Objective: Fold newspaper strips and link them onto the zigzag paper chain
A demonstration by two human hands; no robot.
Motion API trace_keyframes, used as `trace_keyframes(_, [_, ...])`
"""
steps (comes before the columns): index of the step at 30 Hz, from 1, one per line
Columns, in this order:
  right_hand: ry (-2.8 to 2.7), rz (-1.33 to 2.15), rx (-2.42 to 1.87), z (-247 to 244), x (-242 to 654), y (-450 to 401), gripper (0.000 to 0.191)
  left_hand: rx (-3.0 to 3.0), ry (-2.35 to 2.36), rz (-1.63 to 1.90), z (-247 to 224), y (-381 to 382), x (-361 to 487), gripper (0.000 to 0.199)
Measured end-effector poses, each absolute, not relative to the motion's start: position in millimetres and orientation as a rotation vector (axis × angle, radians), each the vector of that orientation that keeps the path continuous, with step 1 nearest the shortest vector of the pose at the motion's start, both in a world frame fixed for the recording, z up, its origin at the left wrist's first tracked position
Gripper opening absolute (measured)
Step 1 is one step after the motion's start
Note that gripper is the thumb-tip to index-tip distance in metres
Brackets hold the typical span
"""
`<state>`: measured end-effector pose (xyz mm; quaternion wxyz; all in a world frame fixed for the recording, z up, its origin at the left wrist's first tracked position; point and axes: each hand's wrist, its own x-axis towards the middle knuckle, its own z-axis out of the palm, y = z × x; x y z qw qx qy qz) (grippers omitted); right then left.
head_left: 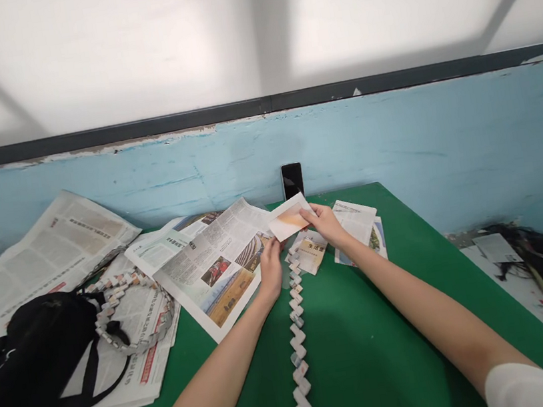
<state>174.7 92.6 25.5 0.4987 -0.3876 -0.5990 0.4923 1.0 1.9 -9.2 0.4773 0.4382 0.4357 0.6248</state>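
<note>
A rectangular piece of newspaper point(285, 222), pale with an orange patch, is up in front of me above the table. My right hand point(325, 224) pinches its right edge between thumb and fingers. At its lower left corner, my left hand point(271, 265) has its fingers closed on the paper. A zigzag chain of folded paper point(297, 334) runs from below the hands toward me. Beside the chain's far end lies a small newspaper piece point(311, 255) with large print. More cut newspaper pieces point(355, 222) lie right of my right hand.
A large newspaper sheet point(225, 270) lies left of my left hand. Farther left are a newspaper stack point(140, 383), a coiled paper chain point(160, 313) and a black bag point(35, 358) with straps. A phone point(292, 180) leans on the blue wall point(384, 140) behind the green table point(373, 351).
</note>
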Motion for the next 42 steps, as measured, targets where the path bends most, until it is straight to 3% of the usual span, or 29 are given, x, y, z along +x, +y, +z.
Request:
trace_keyframes(4, [-1.454,1.216,-0.961,6.7,171.1,62.2,0.039,0.877,1.006,1.580,-13.4,3.4,1.0,0.059])
trace_keyframes(11, [-1.290,1.429,-0.935,-3.9,178.4,44.6,0.030,1.052,1.049,1.524,-17.1,0.3,-2.8,0.043])
trace_keyframes(15, [-1.148,1.527,-0.848,-2.4,177.5,50.5,0.020,1.178,1.073,1.493,-12.0,-0.2,-5.4,0.018])
trace_keyframes(17, [-1.108,1.532,-0.813,-2.1,177.6,52.0,0.015,1.253,1.123,1.435,-8.6,-2.5,-5.7,0.020])
trace_keyframes(21, [-1.162,1.500,-0.795,-1.8,177.9,50.9,0.028,1.339,1.208,1.389,-4.3,-7.4,-3.7,0.032])
trace_keyframes(28, [-1.339,1.385,-0.981,0.7,176.2,47.6,0.063,1.333,1.257,1.396,2.1,-12.4,-1.3,0.029])
trace_keyframes(32, [-1.347,1.378,-0.947,2.1,176.2,45.6,0.062,1.386,1.097,1.418,6.7,-16.8,-4.0,0.032])
trace_keyframes(36, [-1.398,1.380,-0.900,3.2,176.0,43.3,0.058,1.244,1.090,1.445,7.2,-15.7,-2.6,0.052])
trace_keyframes(42, [-1.474,1.311,-0.926,4.9,174.5,40.5,0.054,1.406,1.287,1.267,-0.7,-7.6,1.7,0.038])
